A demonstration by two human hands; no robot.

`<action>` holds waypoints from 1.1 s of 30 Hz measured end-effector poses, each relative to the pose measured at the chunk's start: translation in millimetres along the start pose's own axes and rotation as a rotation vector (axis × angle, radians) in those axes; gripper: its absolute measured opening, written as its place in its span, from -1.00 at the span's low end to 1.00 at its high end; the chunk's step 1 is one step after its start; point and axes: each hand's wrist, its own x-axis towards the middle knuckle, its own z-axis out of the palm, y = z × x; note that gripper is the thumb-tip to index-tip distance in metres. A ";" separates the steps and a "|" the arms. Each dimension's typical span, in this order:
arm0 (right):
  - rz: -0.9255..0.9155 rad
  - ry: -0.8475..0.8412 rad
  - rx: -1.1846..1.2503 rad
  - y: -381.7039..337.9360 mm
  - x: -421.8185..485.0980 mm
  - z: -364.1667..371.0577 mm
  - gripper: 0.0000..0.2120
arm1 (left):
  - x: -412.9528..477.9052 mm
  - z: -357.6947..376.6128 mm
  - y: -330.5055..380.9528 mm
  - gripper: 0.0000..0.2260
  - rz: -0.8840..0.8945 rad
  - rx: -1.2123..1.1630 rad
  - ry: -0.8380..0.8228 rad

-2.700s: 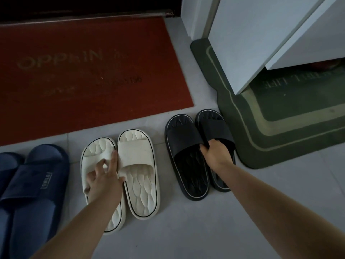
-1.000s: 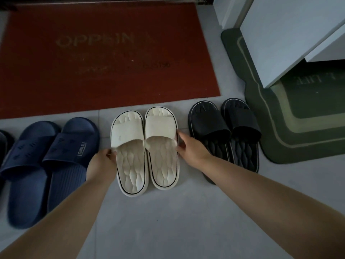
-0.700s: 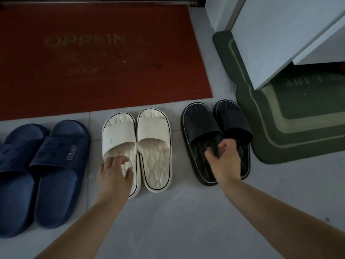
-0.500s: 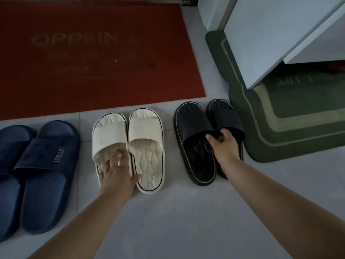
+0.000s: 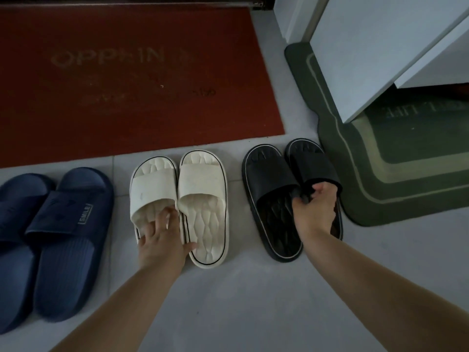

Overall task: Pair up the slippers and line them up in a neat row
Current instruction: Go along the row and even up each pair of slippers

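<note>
The right hand [image 5: 314, 214] is pinching the strap edges of the black pair [image 5: 271, 174], its grip clamped on both. The left hand [image 5: 162, 240] is pressing spread fingers, grip apart, on the white pair [image 5: 203, 184]. Both pairs are lying just below the red doormat [image 5: 127, 85]. Sliding them flat, toes level with the doormat's edge, is looking best.

"SMILE": tag on blue slipper [image 5: 68, 217], left of left-hand fingers [image 5: 165, 217]. "OPPEIN": red mat [image 5: 152, 118], beyond them. "LIFE", inverted: green mat [image 5: 406, 174].
</note>
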 end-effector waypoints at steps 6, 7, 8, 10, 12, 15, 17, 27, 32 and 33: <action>-0.782 -0.531 -0.205 -24.5 -49.4 19.9 -0.74 | 0.5 6.2 -2.2 -0.25 -0.002 0.008 0.048; -0.850 -0.687 -0.310 -29.7 -51.3 26.1 -0.68 | 0.3 7.3 -2.5 -0.25 -0.004 -0.009 0.049; -0.860 -0.815 -0.409 -33.9 -52.8 32.8 -0.60 | -0.4 8.6 -2.9 -0.24 -0.004 -0.028 0.050; -0.805 -0.934 -0.582 -41.3 -54.8 44.6 -0.48 | -1.4 9.7 -5.0 -0.21 0.009 -0.060 0.058; -0.776 -0.939 -0.660 -43.9 -58.5 50.6 -0.44 | -1.8 8.3 -7.7 -0.19 0.035 -0.087 0.054; -0.745 -0.928 -0.632 -37.6 -63.3 49.4 -0.46 | -0.3 1.7 -9.7 -0.17 0.040 -0.117 0.026; -0.724 -0.918 -0.606 -32.7 -63.6 46.5 -0.46 | 0.1 -0.9 -8.1 -0.18 0.032 -0.134 0.002; -0.655 -0.834 -0.528 -29.7 -77.1 57.5 -0.45 | 2.6 5.3 -8.0 -0.25 0.091 -0.073 0.054; -0.704 -0.886 -0.504 -24.7 -73.5 58.0 -0.45 | 5.6 1.0 -9.0 -0.28 0.084 -0.094 0.007; -0.717 -0.887 -0.508 -23.2 -74.0 59.4 -0.41 | 6.2 -0.8 -9.7 -0.27 0.084 -0.103 -0.009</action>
